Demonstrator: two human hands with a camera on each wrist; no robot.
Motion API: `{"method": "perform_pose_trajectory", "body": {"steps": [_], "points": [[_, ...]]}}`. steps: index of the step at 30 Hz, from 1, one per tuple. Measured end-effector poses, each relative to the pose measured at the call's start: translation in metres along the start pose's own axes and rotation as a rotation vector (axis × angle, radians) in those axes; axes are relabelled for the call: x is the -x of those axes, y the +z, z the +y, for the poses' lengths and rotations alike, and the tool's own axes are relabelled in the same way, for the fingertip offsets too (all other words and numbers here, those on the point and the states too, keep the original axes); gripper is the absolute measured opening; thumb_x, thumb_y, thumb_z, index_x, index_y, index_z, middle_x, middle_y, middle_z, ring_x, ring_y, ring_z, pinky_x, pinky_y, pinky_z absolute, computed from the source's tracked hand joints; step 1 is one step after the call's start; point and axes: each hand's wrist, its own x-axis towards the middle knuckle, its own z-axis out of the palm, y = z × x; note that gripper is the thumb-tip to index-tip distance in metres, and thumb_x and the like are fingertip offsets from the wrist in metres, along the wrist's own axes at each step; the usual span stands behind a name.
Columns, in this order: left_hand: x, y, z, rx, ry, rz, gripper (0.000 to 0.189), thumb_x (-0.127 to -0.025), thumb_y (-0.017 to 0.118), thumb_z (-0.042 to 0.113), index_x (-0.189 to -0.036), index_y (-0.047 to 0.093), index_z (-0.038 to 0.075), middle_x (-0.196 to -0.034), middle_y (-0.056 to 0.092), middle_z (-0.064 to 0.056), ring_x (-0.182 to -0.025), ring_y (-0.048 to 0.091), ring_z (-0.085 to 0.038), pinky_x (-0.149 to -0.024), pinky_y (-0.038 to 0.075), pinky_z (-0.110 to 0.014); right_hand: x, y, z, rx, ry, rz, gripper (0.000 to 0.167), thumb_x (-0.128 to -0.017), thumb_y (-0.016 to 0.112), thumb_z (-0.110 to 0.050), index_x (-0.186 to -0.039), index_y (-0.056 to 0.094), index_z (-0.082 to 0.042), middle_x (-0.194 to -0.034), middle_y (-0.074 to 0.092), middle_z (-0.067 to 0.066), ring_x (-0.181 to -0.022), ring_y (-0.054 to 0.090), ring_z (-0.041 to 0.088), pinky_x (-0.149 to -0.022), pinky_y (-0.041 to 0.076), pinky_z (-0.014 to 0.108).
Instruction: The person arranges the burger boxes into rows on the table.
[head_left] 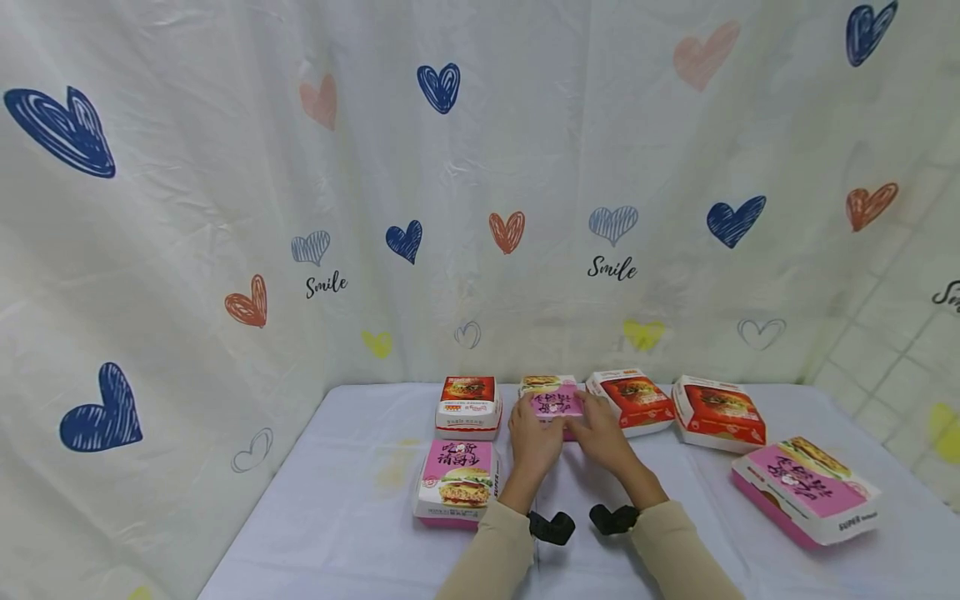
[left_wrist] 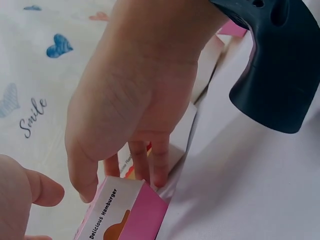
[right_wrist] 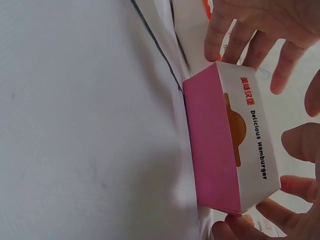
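A pink-and-white hamburger box [head_left: 557, 403] sits in the back row on the white-covered table, between my two hands. My left hand [head_left: 534, 437] is along its left side, and my right hand [head_left: 600, 433] is along its right side. In the right wrist view, fairly straight fingers touch both ends of the box [right_wrist: 215, 145], and the thumbs stand apart from the lid. "Delicious Hamburger" is printed on its front. The left wrist view shows the left fingers extended beside the end of the box [left_wrist: 137, 212]. Its underside is hidden.
A red-and-white burger box [head_left: 468, 408] stands left of the hands, with a pink box [head_left: 457, 479] in front of it. Two red-topped boxes [head_left: 633, 400] [head_left: 722, 412] are to the right. Another pink box [head_left: 806, 487] lies angled at far right. A heart-printed curtain [head_left: 540, 183] hangs behind.
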Motion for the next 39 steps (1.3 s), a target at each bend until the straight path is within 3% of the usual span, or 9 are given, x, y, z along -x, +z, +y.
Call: {"method": "perform_pose_trajectory", "body": {"steps": [10,17,26,33,39], "points": [[-0.002,0.003,-0.001,0.008,0.001,0.003,0.068,-0.088,0.071,0.018,-0.148,0.044,0.001,-0.151,0.045,-0.023,-0.142,0.039,-0.04,-0.116,0.035,-0.058,-0.001,-0.006,0.0,-0.017,0.017,0.024,0.055,-0.103,0.053,-0.015,-0.149,0.039,0.01,-0.143,0.044,0.035,-0.129,0.047,0.044,-0.111,0.04,0.063],[0.0,0.003,0.002,-0.026,0.016,0.02,0.068,-0.086,0.073,0.017,-0.146,0.046,0.0,-0.148,0.046,-0.023,-0.14,0.041,-0.04,-0.115,0.036,-0.057,-0.003,-0.008,0.004,-0.02,0.037,0.005,0.051,-0.106,0.048,-0.015,-0.151,0.038,0.007,-0.147,0.044,0.032,-0.135,0.046,0.046,-0.113,0.038,0.063],[0.002,0.0,0.01,-0.05,0.01,0.026,0.066,-0.088,0.072,0.018,-0.146,0.045,0.004,-0.149,0.045,-0.021,-0.139,0.039,-0.038,-0.114,0.035,-0.058,-0.003,-0.01,0.005,-0.07,0.046,0.004,0.053,-0.106,0.051,-0.019,-0.152,0.038,0.003,-0.151,0.042,0.03,-0.135,0.047,0.046,-0.111,0.041,0.063],[0.003,-0.002,0.01,-0.044,-0.013,0.025,0.063,-0.09,0.071,0.019,-0.146,0.046,0.004,-0.149,0.045,-0.021,-0.138,0.039,-0.038,-0.114,0.035,-0.058,-0.001,-0.01,0.005,-0.069,0.016,0.026,0.047,-0.105,0.051,-0.017,-0.145,0.045,0.007,-0.143,0.049,0.031,-0.133,0.047,0.044,-0.11,0.04,0.062],[0.003,0.001,0.003,-0.049,0.004,0.066,0.059,-0.085,0.073,0.018,-0.139,0.052,0.005,-0.141,0.046,-0.021,-0.132,0.041,-0.037,-0.11,0.036,-0.057,-0.001,-0.01,0.006,-0.058,0.008,0.047,0.04,-0.106,0.048,-0.013,-0.139,0.05,0.007,-0.136,0.053,0.032,-0.129,0.05,0.045,-0.107,0.042,0.062]]}}
